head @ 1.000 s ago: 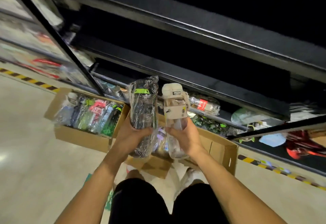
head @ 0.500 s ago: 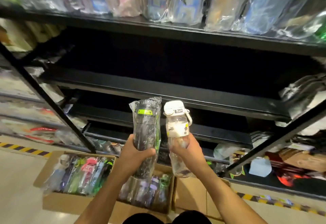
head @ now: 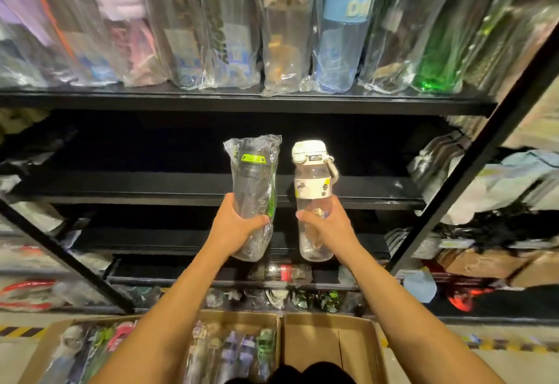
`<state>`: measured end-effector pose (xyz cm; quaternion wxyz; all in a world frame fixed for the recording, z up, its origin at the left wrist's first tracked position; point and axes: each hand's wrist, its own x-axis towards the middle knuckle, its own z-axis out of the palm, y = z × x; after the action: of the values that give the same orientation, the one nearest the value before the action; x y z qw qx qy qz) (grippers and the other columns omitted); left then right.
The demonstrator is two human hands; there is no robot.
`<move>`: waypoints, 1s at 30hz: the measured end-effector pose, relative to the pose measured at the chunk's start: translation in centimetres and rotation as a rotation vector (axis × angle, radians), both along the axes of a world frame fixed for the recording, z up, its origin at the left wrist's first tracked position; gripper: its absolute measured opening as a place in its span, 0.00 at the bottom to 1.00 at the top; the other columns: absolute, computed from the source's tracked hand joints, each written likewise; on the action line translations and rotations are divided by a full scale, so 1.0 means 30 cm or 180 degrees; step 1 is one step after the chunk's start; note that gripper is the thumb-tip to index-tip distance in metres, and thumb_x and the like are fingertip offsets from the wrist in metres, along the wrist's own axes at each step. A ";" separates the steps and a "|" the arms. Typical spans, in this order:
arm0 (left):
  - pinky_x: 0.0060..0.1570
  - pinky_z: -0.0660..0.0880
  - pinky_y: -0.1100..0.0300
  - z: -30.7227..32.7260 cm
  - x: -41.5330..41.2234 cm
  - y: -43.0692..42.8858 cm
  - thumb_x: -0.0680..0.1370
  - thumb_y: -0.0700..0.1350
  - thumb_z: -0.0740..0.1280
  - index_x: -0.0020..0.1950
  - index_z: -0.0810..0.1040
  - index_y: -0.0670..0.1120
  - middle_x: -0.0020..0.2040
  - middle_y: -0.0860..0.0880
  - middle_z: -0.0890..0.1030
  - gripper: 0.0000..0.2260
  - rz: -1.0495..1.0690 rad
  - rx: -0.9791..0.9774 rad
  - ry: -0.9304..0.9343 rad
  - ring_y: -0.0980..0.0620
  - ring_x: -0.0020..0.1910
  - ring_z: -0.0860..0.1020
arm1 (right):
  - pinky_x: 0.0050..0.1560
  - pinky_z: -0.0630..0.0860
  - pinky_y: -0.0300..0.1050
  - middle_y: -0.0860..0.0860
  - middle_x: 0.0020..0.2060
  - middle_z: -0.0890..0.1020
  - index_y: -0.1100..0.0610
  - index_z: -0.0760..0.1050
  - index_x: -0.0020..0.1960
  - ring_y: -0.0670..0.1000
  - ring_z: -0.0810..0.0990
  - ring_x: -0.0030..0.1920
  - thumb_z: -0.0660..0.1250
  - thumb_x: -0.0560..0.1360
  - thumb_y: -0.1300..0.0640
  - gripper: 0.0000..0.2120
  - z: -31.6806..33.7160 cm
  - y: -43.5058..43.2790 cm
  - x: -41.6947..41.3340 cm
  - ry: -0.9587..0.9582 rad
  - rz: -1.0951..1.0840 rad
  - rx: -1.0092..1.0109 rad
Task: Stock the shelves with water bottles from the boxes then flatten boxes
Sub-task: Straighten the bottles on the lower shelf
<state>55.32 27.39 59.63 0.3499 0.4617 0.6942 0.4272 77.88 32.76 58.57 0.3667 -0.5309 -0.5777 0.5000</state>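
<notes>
My left hand (head: 237,226) grips a dark water bottle (head: 253,184) with a green lid mark, wrapped in clear plastic. My right hand (head: 329,226) grips a clear bottle (head: 313,190) with a cream lid and cream band. Both bottles stand upright, side by side, in front of a bare black middle shelf (head: 151,185). The shelf above (head: 211,100) carries a row of several wrapped bottles. On the floor below, a cardboard box (head: 273,317) holds several wrapped bottles; the box to its right (head: 338,350) shows a bare bottom.
A black diagonal brace (head: 472,159) crosses the rack at right, another (head: 66,253) at lower left. Bagged goods fill the neighbouring bays on both sides. A third box (head: 42,350) with bottles lies at lower left. Lower shelves hold a few loose bottles.
Both hands have lifted the two bottles from above the boxes up to the level of the middle shelf. My view has tilted up, so the stocked upper shelf now shows.
</notes>
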 end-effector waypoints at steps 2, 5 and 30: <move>0.50 0.77 0.57 0.013 0.045 0.058 0.69 0.50 0.82 0.67 0.69 0.52 0.58 0.55 0.80 0.32 0.0038 0.0091 0.0087 0.55 0.55 0.81 | 0.47 0.74 0.38 0.39 0.54 0.80 0.45 0.69 0.64 0.40 0.80 0.53 0.79 0.74 0.49 0.25 0.016 0.038 0.057 -0.0052 -0.0072 0.0094; 0.54 0.79 0.54 0.038 0.117 0.133 0.69 0.51 0.82 0.68 0.69 0.52 0.58 0.55 0.79 0.33 -0.0081 0.0138 0.0135 0.55 0.55 0.80 | 0.53 0.77 0.43 0.39 0.55 0.81 0.42 0.70 0.65 0.41 0.80 0.55 0.79 0.72 0.43 0.27 0.033 0.092 0.152 -0.0146 -0.0138 0.0227; 0.61 0.80 0.48 -0.008 0.519 0.525 0.65 0.45 0.85 0.66 0.72 0.52 0.60 0.52 0.81 0.35 0.0272 0.0607 0.0028 0.52 0.59 0.81 | 0.55 0.75 0.47 0.42 0.57 0.77 0.50 0.68 0.70 0.46 0.76 0.56 0.81 0.70 0.45 0.34 0.070 0.467 0.543 -0.0740 -0.0212 0.0625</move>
<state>70.90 43.15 59.40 0.2827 0.4647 0.6710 0.5039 94.16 46.77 60.68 0.3638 -0.5657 -0.6444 0.3638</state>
